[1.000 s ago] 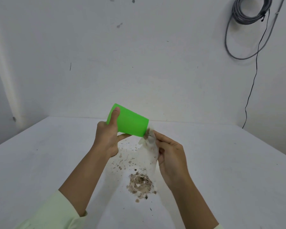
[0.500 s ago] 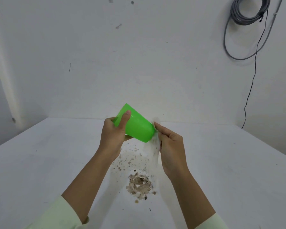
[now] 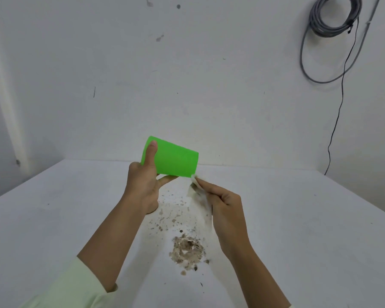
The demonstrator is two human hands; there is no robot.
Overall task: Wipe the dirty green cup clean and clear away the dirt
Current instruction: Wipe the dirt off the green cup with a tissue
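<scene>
My left hand [image 3: 142, 185] has the green cup [image 3: 176, 161] only by its wider end, so a hard push at the other end could lever it out of my grip and drop it into the mess below. Further right, the wipe [image 3: 197, 190] is already brown and streaked (it looks like thin paper, though I can't be sure), and rubbing with that soiled part may smear grime back on, or tear it. Anything I knock loose will probably fall onto the table [image 3: 53, 218] and spread the scattered crumbs [image 3: 171, 216] wider, away from the dirt pile [image 3: 187, 252] nearer to me, leaving more to clear.

My left hand is raised above the table and curled round the cup. The thumb lies up the near side by the wide end and the fingers are wrapped underneath, with one fingertip showing below. The cup lies on its side in the air, narrow end to the right, over the far edge of the crumbs. My right hand [image 3: 225, 203] sits lower and to the right, fingers folded in, pinching the wipe. The wipe's tip touches the cup's lower right edge and the rest trails down by my palm.
</scene>
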